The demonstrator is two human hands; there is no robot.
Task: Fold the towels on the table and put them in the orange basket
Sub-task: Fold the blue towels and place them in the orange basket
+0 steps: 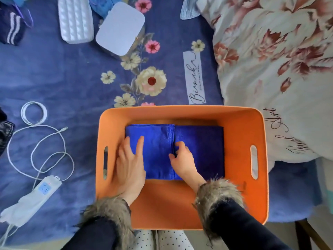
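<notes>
The orange basket (182, 111) stands at the near edge of the blue flowered cloth. Two folded blue towels lie side by side on its bottom: a brighter blue towel (155, 134) on the left, a darker blue towel (205, 147) on the right. My left hand (128, 165) rests flat, fingers spread, on the left towel's near left part. My right hand (182, 158) sits at the seam between the two, fingers curled and pinching the edge of the darker towel. Both wrists wear fur cuffs.
A white power strip (34, 197) with a looped white cable (34, 113) lies on the left. A white box (120, 27) and a white bumpy tray (75, 20) stand at the back. A flowered quilt (273, 69) is heaped on the right.
</notes>
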